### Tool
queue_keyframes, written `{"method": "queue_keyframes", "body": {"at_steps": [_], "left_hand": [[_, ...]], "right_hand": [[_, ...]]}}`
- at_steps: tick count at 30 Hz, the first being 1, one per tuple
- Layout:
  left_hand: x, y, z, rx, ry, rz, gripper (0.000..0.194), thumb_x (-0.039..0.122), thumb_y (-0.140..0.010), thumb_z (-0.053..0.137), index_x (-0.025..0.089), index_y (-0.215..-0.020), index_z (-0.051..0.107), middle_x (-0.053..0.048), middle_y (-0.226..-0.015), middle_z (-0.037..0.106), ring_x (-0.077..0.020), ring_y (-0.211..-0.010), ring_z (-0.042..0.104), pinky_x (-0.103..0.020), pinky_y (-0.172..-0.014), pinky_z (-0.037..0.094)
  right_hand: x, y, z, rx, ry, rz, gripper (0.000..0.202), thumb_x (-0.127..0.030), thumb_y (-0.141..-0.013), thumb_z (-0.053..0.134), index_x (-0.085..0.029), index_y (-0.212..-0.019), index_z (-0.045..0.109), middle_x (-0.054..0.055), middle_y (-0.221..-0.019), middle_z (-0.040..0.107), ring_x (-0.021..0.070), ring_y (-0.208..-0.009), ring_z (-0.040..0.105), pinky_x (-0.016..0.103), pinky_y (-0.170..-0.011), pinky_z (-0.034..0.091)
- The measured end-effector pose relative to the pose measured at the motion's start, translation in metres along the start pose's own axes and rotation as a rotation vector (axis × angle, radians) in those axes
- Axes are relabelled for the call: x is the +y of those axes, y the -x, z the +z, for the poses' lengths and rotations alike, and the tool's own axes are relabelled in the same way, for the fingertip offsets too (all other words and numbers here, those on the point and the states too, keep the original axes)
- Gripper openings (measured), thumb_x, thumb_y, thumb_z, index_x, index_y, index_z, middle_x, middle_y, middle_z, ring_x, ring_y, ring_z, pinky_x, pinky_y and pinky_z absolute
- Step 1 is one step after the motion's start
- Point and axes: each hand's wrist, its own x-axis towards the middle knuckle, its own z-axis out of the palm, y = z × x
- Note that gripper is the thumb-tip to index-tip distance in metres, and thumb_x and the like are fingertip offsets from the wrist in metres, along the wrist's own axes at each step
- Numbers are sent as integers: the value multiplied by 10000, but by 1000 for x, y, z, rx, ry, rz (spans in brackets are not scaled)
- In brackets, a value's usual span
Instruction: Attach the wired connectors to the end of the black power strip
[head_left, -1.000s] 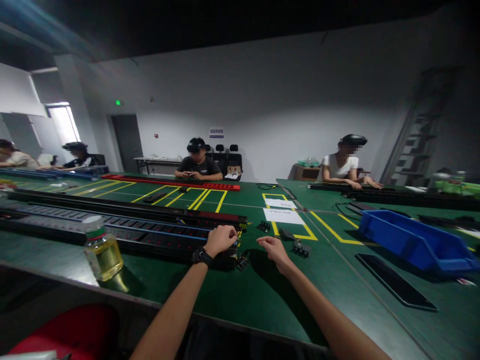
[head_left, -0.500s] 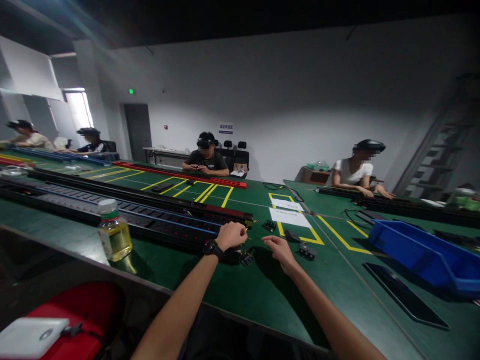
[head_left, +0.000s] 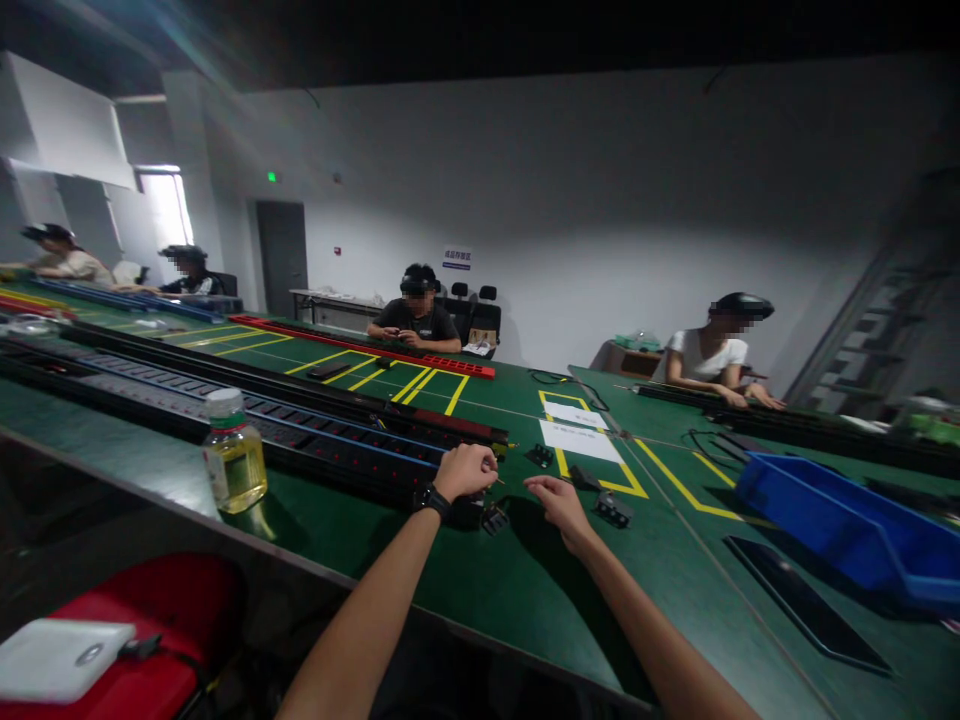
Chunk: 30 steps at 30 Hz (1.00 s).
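Note:
At the near right end of a long black rail with blue strips and red dots, my left hand is curled with its fingers closed. A thin, short tip pokes out by its fingertips, too small to name. Just below this hand lies a small black slotted part on the green table. My right hand hovers a little to the right, thumb and fingers pinched together and pointing left. Anything in that pinch is too small to make out. Beside it are a black block with round holes and a dark piece.
A bottle of yellow liquid stands at the left near the table edge. On the right are a blue bin and a dark flat tablet-like slab. White papers lie ahead. Several co-workers sit around the table.
The view has tilted slightly. Both hands keep nearly the same place and pose, and the parts on the table stay where they were.

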Motion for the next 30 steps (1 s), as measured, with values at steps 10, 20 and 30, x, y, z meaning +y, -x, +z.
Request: {"method": "queue_keyframes", "body": {"at_steps": [10, 20, 30], "left_hand": [[-2, 1, -2, 18, 29, 36, 174, 372, -846, 661, 302, -934, 794, 3, -967, 819, -204, -953, 750, -262, -809, 533], [-6, -2, -1, 23, 19, 31, 224, 324, -846, 635, 309, -993, 803, -2, -992, 821, -220, -957, 752, -263, -762, 521], [-4, 0, 1, 36, -16, 16, 264, 266, -880, 574, 297, -1022, 794, -32, -1015, 818, -230, -976, 751, -280, -810, 533]], "right_hand": [[-1, -1, 0, -7, 23, -9, 324, -370, -696, 651, -153, -906, 766, -11, -647, 577, 94, -507, 379, 219, -457, 227], [2, -2, -1, -13, 58, -65, 296, -319, -739, 637, -141, -917, 794, 48, -789, 690, 108, -556, 454, 217, -474, 277], [2, -1, 0, 4, 89, -70, 304, -306, -755, 634, -128, -933, 806, 82, -858, 739, 142, -626, 561, 224, -525, 366]]}}
